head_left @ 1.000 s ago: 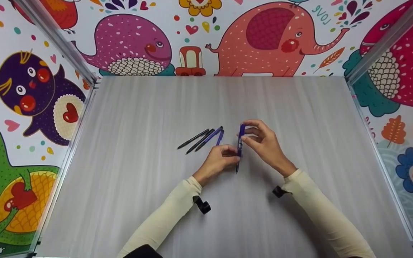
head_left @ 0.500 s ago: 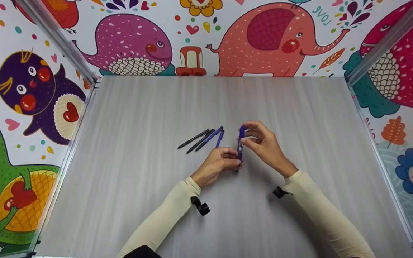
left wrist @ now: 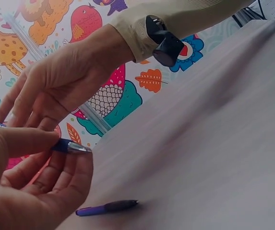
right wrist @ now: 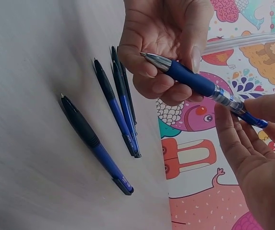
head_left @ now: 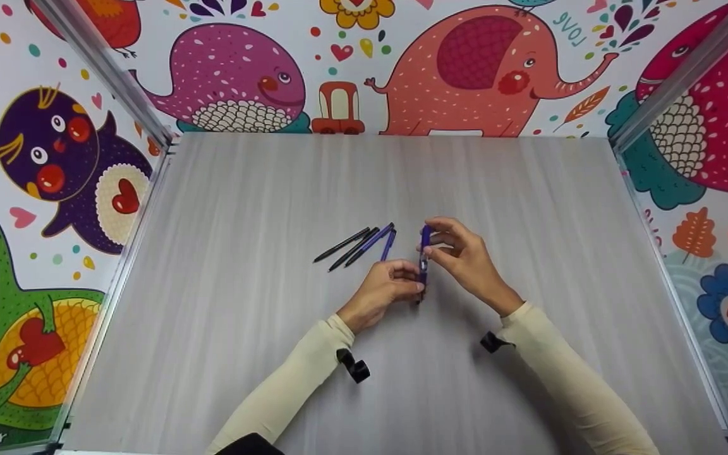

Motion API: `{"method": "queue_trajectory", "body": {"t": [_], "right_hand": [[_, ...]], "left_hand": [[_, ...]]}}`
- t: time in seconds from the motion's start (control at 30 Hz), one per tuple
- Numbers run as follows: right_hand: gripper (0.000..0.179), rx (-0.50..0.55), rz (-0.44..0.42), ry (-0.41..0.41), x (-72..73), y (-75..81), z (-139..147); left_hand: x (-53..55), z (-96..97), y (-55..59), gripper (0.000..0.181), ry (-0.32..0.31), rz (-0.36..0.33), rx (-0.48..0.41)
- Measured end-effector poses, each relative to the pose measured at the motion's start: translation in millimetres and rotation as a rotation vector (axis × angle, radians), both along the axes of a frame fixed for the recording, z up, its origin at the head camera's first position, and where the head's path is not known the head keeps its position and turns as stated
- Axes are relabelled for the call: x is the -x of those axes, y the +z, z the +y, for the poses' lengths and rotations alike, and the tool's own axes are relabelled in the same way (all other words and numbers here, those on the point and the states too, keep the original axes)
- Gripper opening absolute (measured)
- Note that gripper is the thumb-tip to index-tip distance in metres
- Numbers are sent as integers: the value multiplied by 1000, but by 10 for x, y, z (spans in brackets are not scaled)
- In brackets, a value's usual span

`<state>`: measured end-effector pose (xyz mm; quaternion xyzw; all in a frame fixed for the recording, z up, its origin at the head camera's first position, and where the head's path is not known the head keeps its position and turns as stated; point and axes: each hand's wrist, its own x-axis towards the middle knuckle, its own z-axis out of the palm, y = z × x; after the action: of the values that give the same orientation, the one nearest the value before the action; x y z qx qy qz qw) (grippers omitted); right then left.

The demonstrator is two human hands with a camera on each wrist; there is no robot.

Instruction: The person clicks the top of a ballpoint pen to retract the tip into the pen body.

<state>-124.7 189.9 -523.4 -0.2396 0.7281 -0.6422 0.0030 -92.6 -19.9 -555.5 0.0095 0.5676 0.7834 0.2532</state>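
A blue pen (right wrist: 195, 80) with a silver tip is held above the table between both hands. My left hand (head_left: 380, 294) pinches its dark blue grip near the tip between thumb and fingers. At the other end, my right hand (head_left: 465, 253) pinches the clip part with thumb and fingertips. Left of the hands several pens lie on the table: a black pen (head_left: 340, 245) at the far side of the group, and blue pens with black grips, such as the blue pen (right wrist: 96, 146) lying apart in the right wrist view. My left hand partly hides one of these in the head view.
A light grey wood-grain table (head_left: 244, 354) lies under both hands. Cartoon-printed walls (head_left: 339, 63) with metal frame bars (head_left: 111, 69) stand at the back and sides. A black wrist camera (head_left: 354, 366) hangs at the left sleeve.
Both hands and the held pen have shifted slightly toward the person. The left fingers now cover more of the pen near its tip. The pens on the table lie as before.
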Motion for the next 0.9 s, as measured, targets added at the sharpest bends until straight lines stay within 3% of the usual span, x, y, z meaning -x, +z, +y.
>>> {"method": "queue_trajectory", "body": {"t": [0.9], "right_hand": [[41,14,-50,-44,-16,-60,37]], "left_hand": [[-33,55,-8,24,24,24,26]]}}
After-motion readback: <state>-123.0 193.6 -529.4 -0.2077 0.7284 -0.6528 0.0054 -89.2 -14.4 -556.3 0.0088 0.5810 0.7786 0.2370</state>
